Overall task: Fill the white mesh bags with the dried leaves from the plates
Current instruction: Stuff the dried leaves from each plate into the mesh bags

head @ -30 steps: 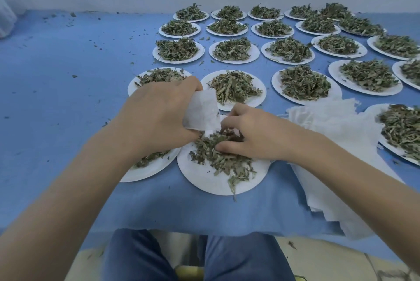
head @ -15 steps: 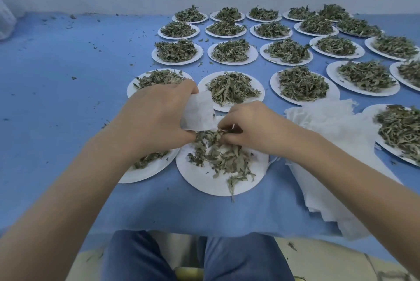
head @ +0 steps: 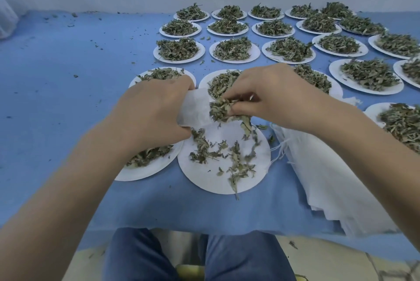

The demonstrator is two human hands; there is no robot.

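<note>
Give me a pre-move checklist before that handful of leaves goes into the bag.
1. Mesh bag gripped by left hand: ok.
2. Bag mouth open toward the leaves: cannot tell, hidden by the hands.
3. Right hand pinching a clump of dried leaves at the bag: ok.
4. Clump secure: not ok, leaves dangle below the fingers.
5. Plate beneath to catch spills: ok.
6. Plate emptied: not ok, scattered leaves remain.

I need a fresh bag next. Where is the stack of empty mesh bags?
In the head view, the stack of empty bags lies at the table's near right edge, under the right forearm, beside the nearly emptied plate.
</note>
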